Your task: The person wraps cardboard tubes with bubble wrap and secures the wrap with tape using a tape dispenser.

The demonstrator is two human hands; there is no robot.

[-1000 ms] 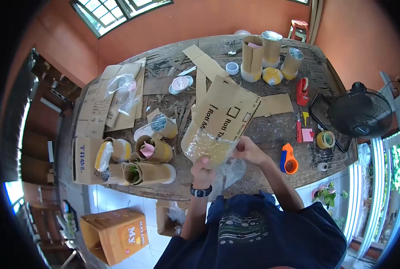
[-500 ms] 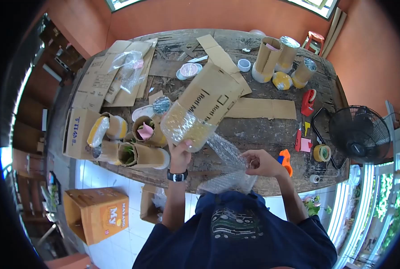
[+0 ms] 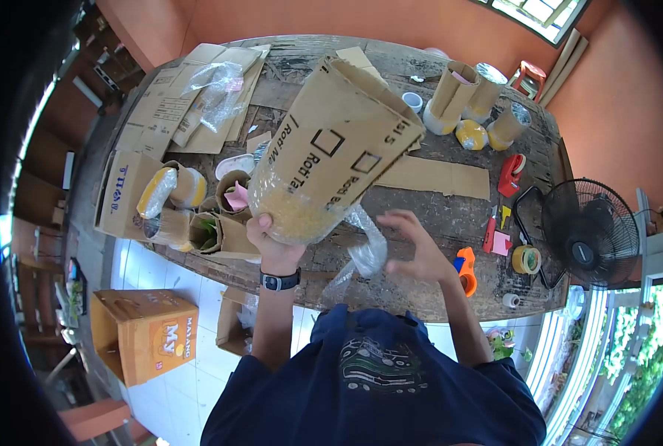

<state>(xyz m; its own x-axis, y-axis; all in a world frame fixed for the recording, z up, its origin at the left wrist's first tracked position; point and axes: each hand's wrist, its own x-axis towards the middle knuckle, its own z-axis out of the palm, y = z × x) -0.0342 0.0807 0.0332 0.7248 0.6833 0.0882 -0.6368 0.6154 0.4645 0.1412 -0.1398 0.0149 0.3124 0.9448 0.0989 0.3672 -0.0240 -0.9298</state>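
Observation:
My left hand [image 3: 278, 251] grips the lower end of a printed cardboard tube [image 3: 327, 141], which tilts up and away from me over the table. Clear bubble wrap covers the tube's base, and a loose twisted strip of bubble wrap [image 3: 370, 251] hangs from its right side. Just right of that strip, my right hand [image 3: 424, 249] is open with its fingers spread and nothing in it. To the left of the tube stand wrapped cardboard tubes, one with a pink flower [image 3: 236, 196] and another with green leaves [image 3: 206, 234].
Flattened cardboard [image 3: 153, 111] lies at the back left. More wrapped tubes [image 3: 450, 97] stand at the back right. Right of my hand are a red tape dispenser [image 3: 511, 175], an orange tape dispenser [image 3: 467, 271], a tape roll [image 3: 526, 259] and a black fan [image 3: 587, 230].
The cardboard tube has come up closer to the camera, its open end turned more into view. My right hand has let go of the bubble wrap strip and spread its fingers.

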